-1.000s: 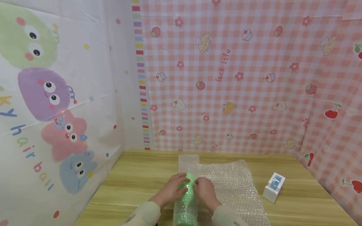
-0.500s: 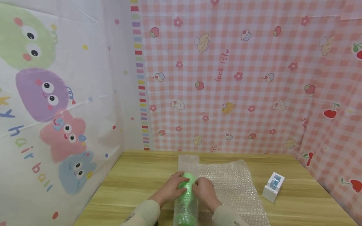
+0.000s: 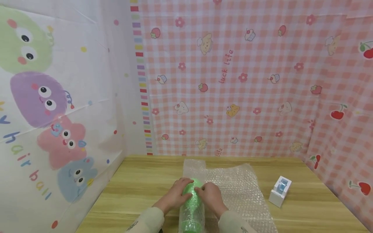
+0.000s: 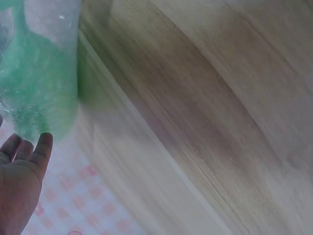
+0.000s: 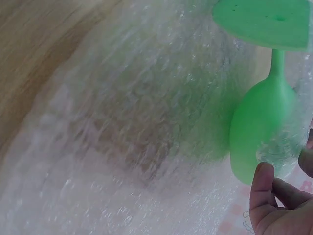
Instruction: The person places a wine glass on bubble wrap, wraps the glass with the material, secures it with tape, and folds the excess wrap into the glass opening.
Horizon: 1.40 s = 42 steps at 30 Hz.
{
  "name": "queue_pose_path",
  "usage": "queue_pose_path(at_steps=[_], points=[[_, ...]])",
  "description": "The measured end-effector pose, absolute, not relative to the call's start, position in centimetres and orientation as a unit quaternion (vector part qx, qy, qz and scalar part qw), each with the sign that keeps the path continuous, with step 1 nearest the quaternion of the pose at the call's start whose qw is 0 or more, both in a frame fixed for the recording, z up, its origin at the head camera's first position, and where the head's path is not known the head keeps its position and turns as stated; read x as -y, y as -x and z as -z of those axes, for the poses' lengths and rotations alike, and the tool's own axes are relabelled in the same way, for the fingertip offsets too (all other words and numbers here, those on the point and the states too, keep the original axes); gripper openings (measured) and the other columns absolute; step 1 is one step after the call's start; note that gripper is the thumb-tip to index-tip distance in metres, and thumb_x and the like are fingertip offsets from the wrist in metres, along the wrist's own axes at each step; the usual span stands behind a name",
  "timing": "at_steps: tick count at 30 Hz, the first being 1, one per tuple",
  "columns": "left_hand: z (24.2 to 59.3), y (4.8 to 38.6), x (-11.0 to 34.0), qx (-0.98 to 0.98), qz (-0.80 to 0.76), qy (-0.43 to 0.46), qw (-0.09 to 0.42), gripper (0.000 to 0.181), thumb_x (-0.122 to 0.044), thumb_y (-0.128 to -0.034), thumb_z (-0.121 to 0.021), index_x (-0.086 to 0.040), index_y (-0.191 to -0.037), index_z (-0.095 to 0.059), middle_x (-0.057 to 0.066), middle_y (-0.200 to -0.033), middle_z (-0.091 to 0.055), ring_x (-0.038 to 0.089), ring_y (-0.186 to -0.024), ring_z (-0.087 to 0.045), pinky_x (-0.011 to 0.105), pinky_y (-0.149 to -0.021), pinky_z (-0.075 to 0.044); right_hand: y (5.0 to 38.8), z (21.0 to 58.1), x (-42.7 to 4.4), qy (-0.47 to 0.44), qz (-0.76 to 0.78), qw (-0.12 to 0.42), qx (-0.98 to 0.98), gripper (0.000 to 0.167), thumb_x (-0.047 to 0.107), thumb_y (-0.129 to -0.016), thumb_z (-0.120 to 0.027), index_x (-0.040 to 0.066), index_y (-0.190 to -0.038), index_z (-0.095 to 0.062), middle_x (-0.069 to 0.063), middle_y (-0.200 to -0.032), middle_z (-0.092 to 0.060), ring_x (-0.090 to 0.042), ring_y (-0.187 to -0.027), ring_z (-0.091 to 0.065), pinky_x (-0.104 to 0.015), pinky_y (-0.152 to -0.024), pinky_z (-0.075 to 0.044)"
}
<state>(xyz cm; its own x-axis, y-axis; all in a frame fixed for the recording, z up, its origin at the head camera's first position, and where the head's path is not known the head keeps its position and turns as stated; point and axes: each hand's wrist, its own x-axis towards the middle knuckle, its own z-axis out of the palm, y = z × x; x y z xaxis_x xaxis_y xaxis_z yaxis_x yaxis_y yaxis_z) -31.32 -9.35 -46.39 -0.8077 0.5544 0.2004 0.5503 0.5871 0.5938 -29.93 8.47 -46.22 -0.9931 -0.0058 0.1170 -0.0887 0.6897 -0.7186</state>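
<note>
A green goblet [image 3: 192, 207] lies on its side under clear bubble wrap [image 3: 236, 189]. Its stem, round foot and bowl [image 5: 259, 117] show well in the right wrist view. Coming from the left, my left hand [image 3: 175, 194] curves over the wrapped bowl, with thumb and forefinger spread along it. My right hand [image 3: 212, 198] pinches the wrap between thumb and finger on top of the bowl. Part of the wrap covers the goblet, and the rest spreads flat to the right. What lies beneath the bowl is hidden.
A small white dispenser [image 3: 280, 191] with a blue part inside stands right of the wrap on the wooden table [image 3: 140, 181]. A strip of wrap reaches towards the table's far edge. Printed cloths [image 3: 233, 81] hang behind and at both sides.
My right hand's fingertips have shifted slightly left, further over the goblet. The left hand stays nearly in place. The whole view has turned a little to the right.
</note>
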Motion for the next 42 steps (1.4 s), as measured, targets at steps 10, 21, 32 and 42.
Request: queue_pose_path(at_steps=[10, 21, 32, 42], points=[[47.0, 31.4, 9.1, -0.89, -0.32, -0.326, -0.014, 0.044, -0.022, -0.0971, -0.063, -0.003, -0.137, -0.057, 0.027, -0.149, -0.035, 0.046, -0.136, -0.033, 0.063, -0.106, -0.035, 29.7, 45.9, -8.9, -0.01, -0.418, 0.037, 0.907, 0.03, 0.024, -0.092, -0.068, -0.004, -0.085, -0.071, -0.004, -0.073, -0.064, -0.016, -0.065, -0.056, -0.03, -0.056, -0.05], [46.4, 31.5, 7.8, -0.902, -0.276, -0.331, -0.007, 0.043, -0.024, -0.0961, -0.065, -0.009, -0.136, -0.06, 0.02, -0.145, -0.039, 0.038, -0.133, -0.037, 0.055, -0.107, -0.038, 29.7, 45.8, -10.1, 0.003, -0.449, -0.014, 0.893, 0.032, 0.025, -0.094, -0.061, -0.004, -0.082, -0.068, -0.004, -0.072, -0.063, -0.017, -0.066, -0.06, -0.032, -0.059, -0.053], [46.4, 31.8, 8.1, -0.894, -0.322, -0.311, 0.007, 0.045, -0.02, -0.096, -0.063, -0.002, -0.137, -0.053, 0.017, -0.146, -0.044, 0.04, -0.135, -0.038, 0.057, -0.11, -0.033, 29.5, 45.9, -10.1, 0.007, -0.444, -0.008, 0.896, 0.036, 0.029, -0.095, -0.064, -0.004, -0.082, -0.068, -0.004, -0.07, -0.062, -0.015, -0.063, -0.058, -0.029, -0.057, -0.053], [46.7, 32.0, 8.0, -0.894, -0.31, -0.321, -0.034, 0.04, -0.019, -0.0917, -0.07, -0.003, -0.127, -0.063, 0.005, -0.121, -0.05, 0.026, -0.115, -0.046, 0.043, -0.099, -0.046, 29.4, 46.3, -10.4, 0.018, -0.451, -0.004, 0.892, 0.034, 0.028, -0.095, -0.065, 0.0, -0.076, -0.069, -0.002, -0.065, -0.059, -0.014, -0.06, -0.053, -0.026, -0.054, -0.046]])
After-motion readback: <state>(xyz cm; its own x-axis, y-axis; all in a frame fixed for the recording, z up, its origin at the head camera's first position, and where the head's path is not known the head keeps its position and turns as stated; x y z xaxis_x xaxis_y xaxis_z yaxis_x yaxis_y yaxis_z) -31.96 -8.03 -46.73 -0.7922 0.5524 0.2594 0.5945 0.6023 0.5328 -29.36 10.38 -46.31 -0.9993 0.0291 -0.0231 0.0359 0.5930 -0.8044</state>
